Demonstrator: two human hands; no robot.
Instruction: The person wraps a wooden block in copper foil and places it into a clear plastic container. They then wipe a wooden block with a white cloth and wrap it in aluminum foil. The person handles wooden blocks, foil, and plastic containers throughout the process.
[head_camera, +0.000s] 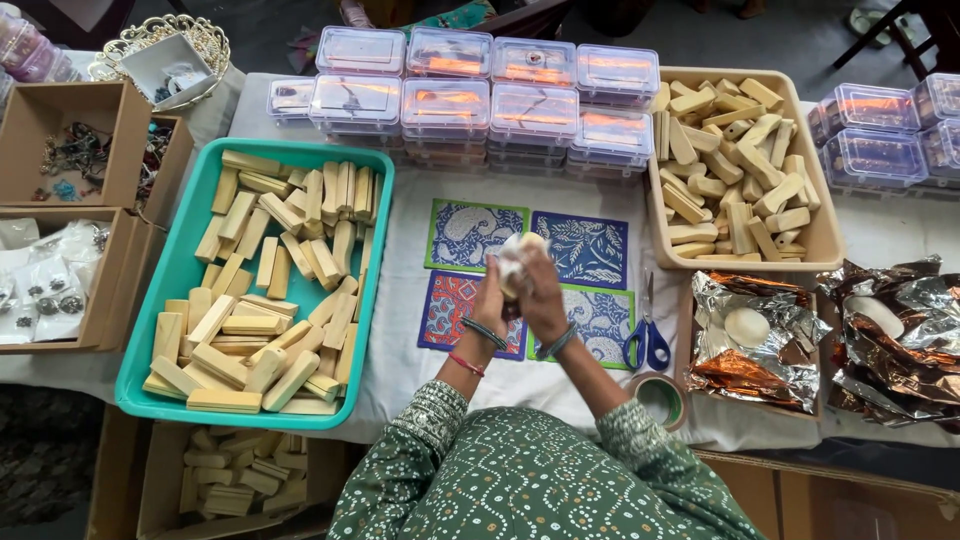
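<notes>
— What are the two hands doing over the middle of the table (420, 385)?

— Both are closing around one pale, whitish lump (518, 258). The left hand (492, 298) is cupping it from the left side, fingers curled against it; the right hand (541, 290) is wrapping it from the right, so each hand is gripping the same lump.

— How is the lump looking?

— It is showing as off-white and rounded, with a soft, uneven surface. Only its top is peeking out above the fingers; the rest is hiding inside the palms, so I cannot tell its full shape.

— Where is it sitting?

— It is hovering above four patterned squares (585, 248), blue, green and red, which are lying near the centre of the white cloth.

— And around them?

— A teal tray (165, 300) of pale wooden blocks is resting toward the left edge, and a beige tray (828, 245) of similar blocks toward the far right. Clear lidded boxes (445, 105) are lining the far edge. Blue-handled scissors (648, 335) and a roll of tape (660, 398) are lying just right of the squares, with crumpled foil (760, 345) holding a pale round piece (746, 326) beyond them.
</notes>
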